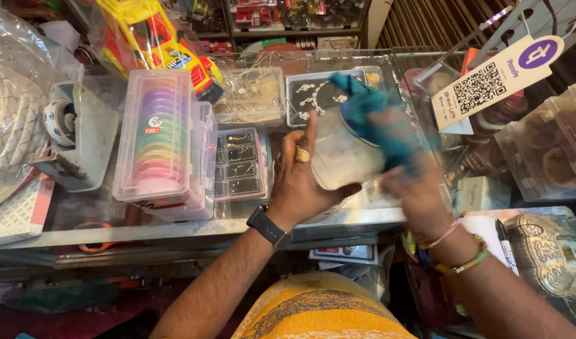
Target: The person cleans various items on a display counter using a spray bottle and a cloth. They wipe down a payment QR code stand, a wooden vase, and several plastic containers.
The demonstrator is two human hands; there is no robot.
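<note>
Grip first: your left hand (300, 179) closed round clear plastic box (341, 157), thumb under its near edge, index finger up along left side, gold ring showing. Your right hand (408, 182), blurred, pinched teal cloth (369, 110) against box's top right. Box sat between both hands, just above glass counter (193, 229); left hand bore it, cloth draped soft over hard smooth plastic. Beyond lay jewellery tray (316, 94), dark-lined; left of that, stacked bangle cases (159, 135), translucent, rainbow rings inside.
</note>
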